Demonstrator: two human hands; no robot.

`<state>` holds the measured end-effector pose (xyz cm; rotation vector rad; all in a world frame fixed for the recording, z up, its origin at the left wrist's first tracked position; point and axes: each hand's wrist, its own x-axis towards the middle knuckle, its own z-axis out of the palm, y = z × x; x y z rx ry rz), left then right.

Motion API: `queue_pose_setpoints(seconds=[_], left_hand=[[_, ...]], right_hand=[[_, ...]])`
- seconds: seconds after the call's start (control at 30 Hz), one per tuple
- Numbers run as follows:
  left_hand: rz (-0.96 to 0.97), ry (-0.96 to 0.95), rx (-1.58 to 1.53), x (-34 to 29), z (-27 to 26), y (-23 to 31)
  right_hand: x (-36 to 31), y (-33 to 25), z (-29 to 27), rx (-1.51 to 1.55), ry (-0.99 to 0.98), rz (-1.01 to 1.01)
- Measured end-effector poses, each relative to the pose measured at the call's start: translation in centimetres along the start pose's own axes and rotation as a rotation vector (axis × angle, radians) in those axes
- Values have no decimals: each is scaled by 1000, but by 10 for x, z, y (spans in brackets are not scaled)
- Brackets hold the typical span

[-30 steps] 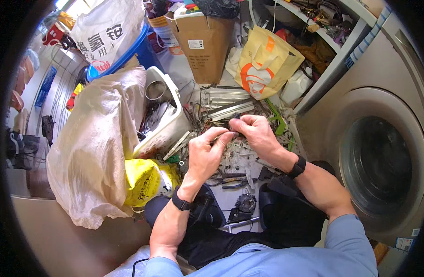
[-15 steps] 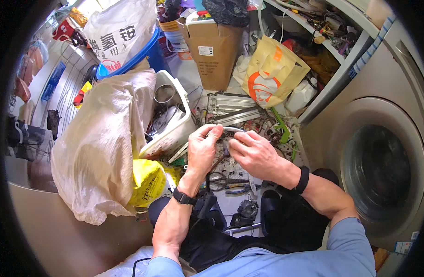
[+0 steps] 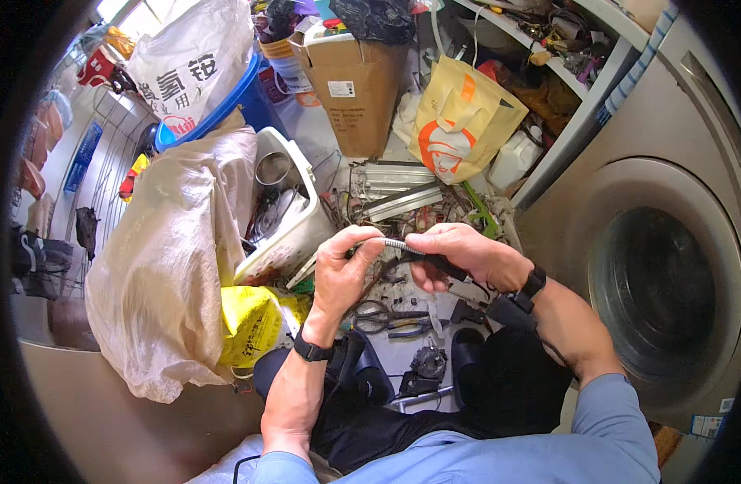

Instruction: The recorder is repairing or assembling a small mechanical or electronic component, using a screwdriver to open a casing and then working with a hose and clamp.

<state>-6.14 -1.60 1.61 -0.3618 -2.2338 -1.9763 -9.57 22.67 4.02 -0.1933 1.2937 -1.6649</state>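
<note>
A short, ribbed, silvery flexible tube stretches between my hands, above the littered floor. One end is pinched between the thumb and fingers of my left hand. My right hand is closed around the other end, where a dark handle-like part shows under the fingers. From that part a thin black cord runs toward my right wrist. Beside the wrist hangs a small black box-shaped piece, with a cord continuing along my forearm. What lies inside my right palm is hidden.
Below my hands lie scissors, pliers and a dark motor-like part. A white basket of metal odds and ends stands left, behind a beige sack. A washing machine stands right; a cardboard box and yellow bag are farther back.
My right hand has turned and opened its grip somewhat, showing the dark handle-like part and its cord. The black box-shaped piece now shows by my right wrist. The whole view has shifted slightly.
</note>
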Motion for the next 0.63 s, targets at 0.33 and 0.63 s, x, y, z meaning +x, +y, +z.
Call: queue_pose_setpoints(seconds=[0.33,0.63], left_hand=[[80,-281,470,13,4,14],[267,-42,592,-1,18,15]], right_hand=[[16,33,2,-42,277,-227],[30,32,-9,-349,664,-220]])
